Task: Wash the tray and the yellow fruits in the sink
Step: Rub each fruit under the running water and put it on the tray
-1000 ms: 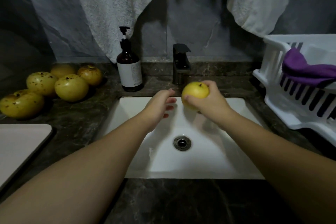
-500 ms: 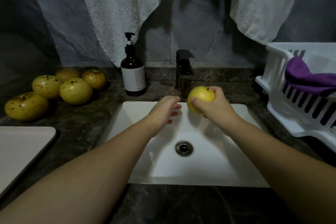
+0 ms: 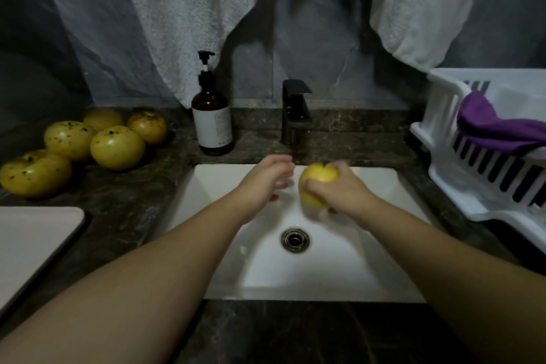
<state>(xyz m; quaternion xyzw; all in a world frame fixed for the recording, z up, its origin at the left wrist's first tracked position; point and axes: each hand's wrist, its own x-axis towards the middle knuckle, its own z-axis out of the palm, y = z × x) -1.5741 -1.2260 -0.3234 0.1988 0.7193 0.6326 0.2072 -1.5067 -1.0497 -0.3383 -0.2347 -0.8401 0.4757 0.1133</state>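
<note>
My right hand (image 3: 344, 190) grips a yellow fruit (image 3: 314, 183) over the white sink (image 3: 325, 275), just below the black faucet (image 3: 294, 111). My left hand (image 3: 267, 179) hovers beside the fruit with relaxed fingers, a small gap between them. Several more yellow fruits (image 3: 116, 148), speckled with brown dirt, lie in a heap on the dark counter at the left. A pale tray (image 3: 29, 239) lies flat at the left edge, partly cut off by the frame. No water stream is visible.
A brown pump bottle (image 3: 212, 124) stands left of the faucet. A white dish rack (image 3: 484, 162) with a purple cloth (image 3: 496, 124) sits on the right counter. White towels (image 3: 189, 18) hang on the wall behind. The drain (image 3: 295, 240) sits in the sink's middle.
My right hand has lowered the fruit a little into the sink and turned it; the hand looks blurred from motion. My left hand stays close beside it.
</note>
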